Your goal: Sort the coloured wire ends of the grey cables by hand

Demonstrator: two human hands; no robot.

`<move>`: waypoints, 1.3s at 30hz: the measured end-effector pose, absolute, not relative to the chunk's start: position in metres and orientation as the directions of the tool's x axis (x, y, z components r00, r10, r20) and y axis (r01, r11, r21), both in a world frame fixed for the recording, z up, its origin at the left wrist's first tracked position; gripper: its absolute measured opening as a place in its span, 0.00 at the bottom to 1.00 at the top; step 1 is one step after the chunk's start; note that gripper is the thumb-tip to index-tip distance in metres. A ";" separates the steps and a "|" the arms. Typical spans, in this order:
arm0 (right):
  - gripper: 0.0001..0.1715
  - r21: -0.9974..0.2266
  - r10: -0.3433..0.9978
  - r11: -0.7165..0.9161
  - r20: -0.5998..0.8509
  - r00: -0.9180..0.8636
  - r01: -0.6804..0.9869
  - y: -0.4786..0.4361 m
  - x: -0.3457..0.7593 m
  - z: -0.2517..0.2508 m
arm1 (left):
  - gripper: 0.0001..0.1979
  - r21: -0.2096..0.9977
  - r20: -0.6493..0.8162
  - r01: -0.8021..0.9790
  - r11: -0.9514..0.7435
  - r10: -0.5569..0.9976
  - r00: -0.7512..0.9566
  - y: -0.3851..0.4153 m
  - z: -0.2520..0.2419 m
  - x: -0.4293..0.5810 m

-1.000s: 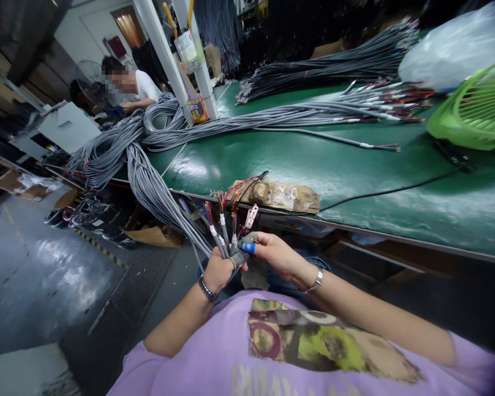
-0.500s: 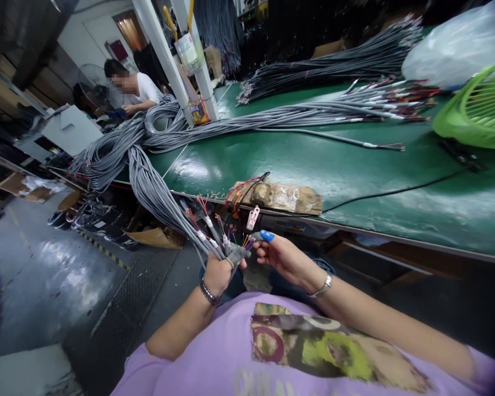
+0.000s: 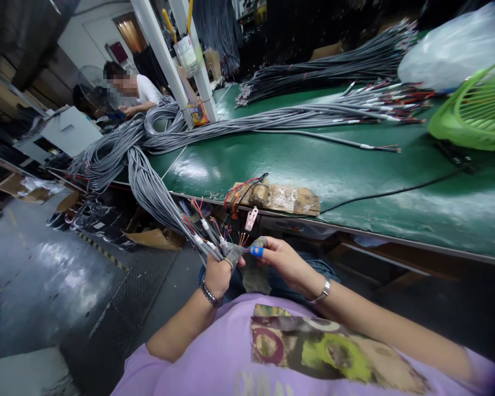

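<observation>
My left hand (image 3: 218,273) is closed around several grey cables (image 3: 206,242) just below the bench edge. Their stripped ends fan up and left, showing thin coloured wires. My right hand (image 3: 281,260) is beside it, thumb and forefinger pinched at the coloured wire tips (image 3: 242,240) of one cable. Those fingertips wear a grey and a blue finger cot. The held cables run up and left into a thick grey bundle (image 3: 148,184) that hangs over the green bench (image 3: 297,159).
A taped brown block (image 3: 278,196) with red and black wires sits on the bench edge. More cable bundles (image 3: 325,113) lie across the bench, a green fan guard (image 3: 476,110) at right. Another person (image 3: 134,91) works at far left. Boxes litter the floor.
My right hand pulled away to the right, then came back to pinch the wire tips. The cable ends in my left hand tilted further left.
</observation>
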State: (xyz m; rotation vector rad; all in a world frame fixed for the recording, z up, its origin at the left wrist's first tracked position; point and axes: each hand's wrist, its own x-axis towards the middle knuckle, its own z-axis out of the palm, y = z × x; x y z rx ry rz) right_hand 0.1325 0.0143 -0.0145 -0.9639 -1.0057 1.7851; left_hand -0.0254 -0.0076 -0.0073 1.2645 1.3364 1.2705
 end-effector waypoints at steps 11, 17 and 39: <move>0.24 -0.688 0.832 -0.517 -0.266 -0.486 -0.509 0.052 0.137 -0.011 | 0.15 0.985 -0.059 -0.157 0.071 0.995 0.085 0.009 0.004 -0.027; 0.20 -0.657 0.862 -0.481 -0.235 -0.449 -0.580 0.065 0.122 -0.006 | 0.18 0.978 -0.128 -0.142 0.153 0.977 0.173 0.019 0.003 -0.023; 0.23 -0.552 0.833 -0.552 -0.330 -0.445 -0.624 0.061 0.127 -0.002 | 0.18 0.970 -0.179 -0.135 0.204 0.968 0.175 0.023 0.000 -0.016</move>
